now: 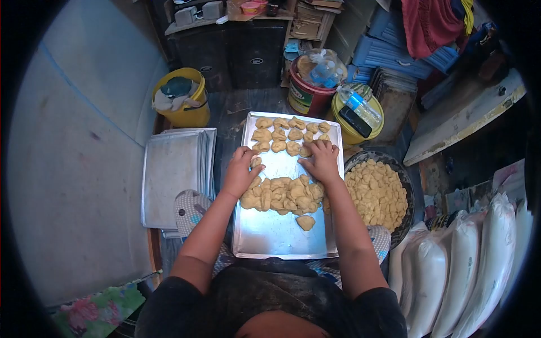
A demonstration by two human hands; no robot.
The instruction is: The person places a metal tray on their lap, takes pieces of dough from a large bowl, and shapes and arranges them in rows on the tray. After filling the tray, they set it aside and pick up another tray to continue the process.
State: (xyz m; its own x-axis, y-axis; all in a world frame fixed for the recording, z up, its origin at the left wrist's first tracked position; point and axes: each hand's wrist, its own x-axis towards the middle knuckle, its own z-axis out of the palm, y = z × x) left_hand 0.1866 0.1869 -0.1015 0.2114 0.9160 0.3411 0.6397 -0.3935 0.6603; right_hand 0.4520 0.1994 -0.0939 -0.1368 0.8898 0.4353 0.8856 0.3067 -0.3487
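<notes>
A metal baking tray (282,231) lies in front of me with rows of dough pieces (279,146) on its far part. A thick band of clumped dough pieces (279,194) crosses its middle, and one loose dough piece (305,223) sits nearer to me. At the tray's left edge my left hand (241,173) is closed around a dough piece (256,162), thumb on its near side. My right hand (322,161) is at the right end of the nearest row, its thumb and curled fingers about another dough piece (305,151), which they partly cover.
On the right, a round dark basin (410,197) holds many dough pieces. Stacked trays (172,180) lie left. Yellow buckets (200,112) and a red bucket (298,101) stand beyond; a phone (355,121) and bottle (360,107) rest on one. White sacks (431,265) stand at lower right.
</notes>
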